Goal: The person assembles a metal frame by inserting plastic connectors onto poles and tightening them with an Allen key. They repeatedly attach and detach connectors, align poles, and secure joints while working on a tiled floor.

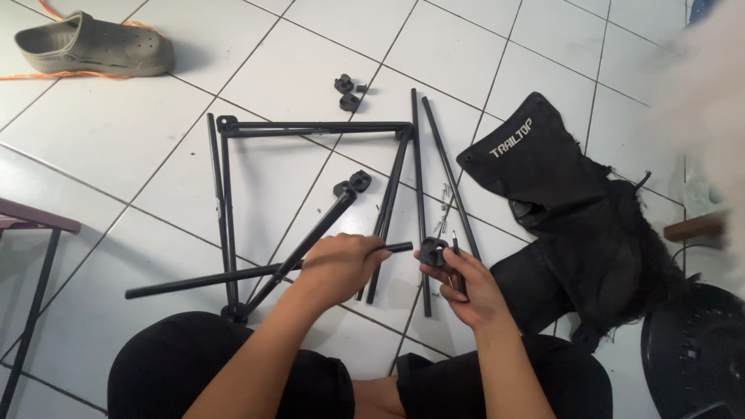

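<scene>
My left hand [339,264] grips a long black metal tube [209,279] near its right end, which points toward my right hand. My right hand [466,283] holds a small black plastic connector [433,252] between thumb and fingers, with a thin dark tool [455,247] tucked alongside. The tube tip and the connector are a few centimetres apart. Under my hands lies a folded black frame of joined tubes [310,128] on the white tiled floor [116,132]. Several loose black rods [438,147] lie beside it.
Two small black connectors [347,89] sit on the tiles beyond the frame. A black fabric bag [574,209] lies at right, a dark round seat [694,349] at lower right. A grey clog [93,46] rests at top left, a table leg [35,302] at left.
</scene>
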